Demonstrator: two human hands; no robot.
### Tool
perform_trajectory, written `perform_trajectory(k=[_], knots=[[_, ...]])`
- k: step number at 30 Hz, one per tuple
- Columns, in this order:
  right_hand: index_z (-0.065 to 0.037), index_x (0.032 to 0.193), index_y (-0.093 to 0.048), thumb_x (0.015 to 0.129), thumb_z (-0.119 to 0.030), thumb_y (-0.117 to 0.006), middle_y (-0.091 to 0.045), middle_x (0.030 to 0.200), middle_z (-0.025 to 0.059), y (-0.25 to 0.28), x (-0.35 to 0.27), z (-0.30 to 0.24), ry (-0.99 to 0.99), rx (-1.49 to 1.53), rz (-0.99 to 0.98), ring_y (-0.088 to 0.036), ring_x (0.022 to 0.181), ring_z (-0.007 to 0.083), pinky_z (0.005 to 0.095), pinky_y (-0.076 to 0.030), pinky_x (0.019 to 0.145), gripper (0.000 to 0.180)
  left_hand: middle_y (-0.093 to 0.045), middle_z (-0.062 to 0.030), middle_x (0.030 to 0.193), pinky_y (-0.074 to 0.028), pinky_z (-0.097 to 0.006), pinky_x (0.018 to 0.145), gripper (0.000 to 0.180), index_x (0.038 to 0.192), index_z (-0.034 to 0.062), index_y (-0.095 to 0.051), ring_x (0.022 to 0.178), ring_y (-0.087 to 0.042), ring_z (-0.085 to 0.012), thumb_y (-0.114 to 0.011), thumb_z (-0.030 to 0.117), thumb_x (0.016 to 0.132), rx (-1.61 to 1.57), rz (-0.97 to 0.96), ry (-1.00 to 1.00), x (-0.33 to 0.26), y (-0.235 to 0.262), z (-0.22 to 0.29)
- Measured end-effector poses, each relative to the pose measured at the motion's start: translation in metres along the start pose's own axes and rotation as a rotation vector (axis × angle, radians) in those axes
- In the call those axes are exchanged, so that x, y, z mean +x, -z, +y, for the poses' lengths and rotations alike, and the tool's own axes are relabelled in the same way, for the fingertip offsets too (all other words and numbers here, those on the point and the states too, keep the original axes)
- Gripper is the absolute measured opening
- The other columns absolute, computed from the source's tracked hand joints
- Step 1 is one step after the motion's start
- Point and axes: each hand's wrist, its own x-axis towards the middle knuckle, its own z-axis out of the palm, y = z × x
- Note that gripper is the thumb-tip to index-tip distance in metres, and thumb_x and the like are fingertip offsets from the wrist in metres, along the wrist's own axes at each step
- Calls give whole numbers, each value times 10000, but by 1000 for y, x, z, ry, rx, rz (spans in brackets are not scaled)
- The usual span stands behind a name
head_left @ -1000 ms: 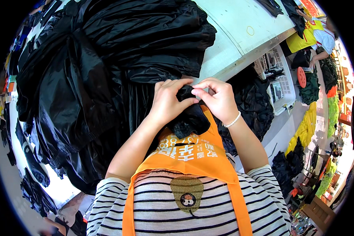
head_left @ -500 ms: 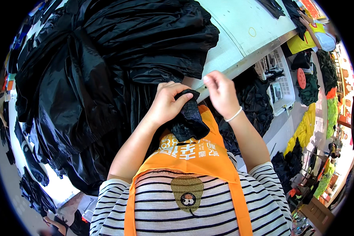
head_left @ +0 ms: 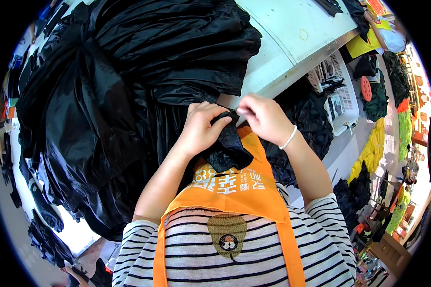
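My left hand (head_left: 201, 126) pinches the edge of a black garment (head_left: 229, 149) between thumb and fingers. This gathered end, which looks like a cuff or hem, hangs down in front of my orange apron. Close to the right of that edge is my right hand (head_left: 267, 119), a pale bead bracelet at its wrist. Its fingers are curled together in a pinch, and whatever they may hold is too small to make out. A big heap of shiny black garments (head_left: 177, 52) spreads over the left and far side, beside my left hand.
A pale worktable (head_left: 277, 38) reaches away at the far right, its edge close to my right hand. Beyond lie more dark cloth (head_left: 304, 126), a white plastic basket (head_left: 352, 103) and yellow cloth (head_left: 371, 148). A person in yellow (head_left: 364, 45) is at the table's far end.
My right hand has moved left and slightly down, toward the garment edge, and its fingers have curled in. My left hand keeps its pinch in nearly the same spot.
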Motion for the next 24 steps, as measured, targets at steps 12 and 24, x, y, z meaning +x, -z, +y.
perform_trajectory(k=[12, 24], knots=[[-2, 987, -513, 903, -131, -574, -559, 907, 116, 19, -24, -7, -277, 296, -28, -554, 781, 202, 299, -457, 713, 166, -660, -120, 836, -455, -308, 741, 143, 932, -23, -662, 780, -611, -231, -640, 78, 834, -259, 192, 85, 2, -11, -5], [11, 935, -578, 857, -50, -639, -576, 867, 79, 8, -8, -9, -183, 268, -17, -576, 736, 132, 252, -478, 684, 116, -651, -112, 815, -444, -317, 743, 136, 921, -13, -662, 768, -600, -240, -644, 76, 820, -177, 175, 26, 2, -10, -4]])
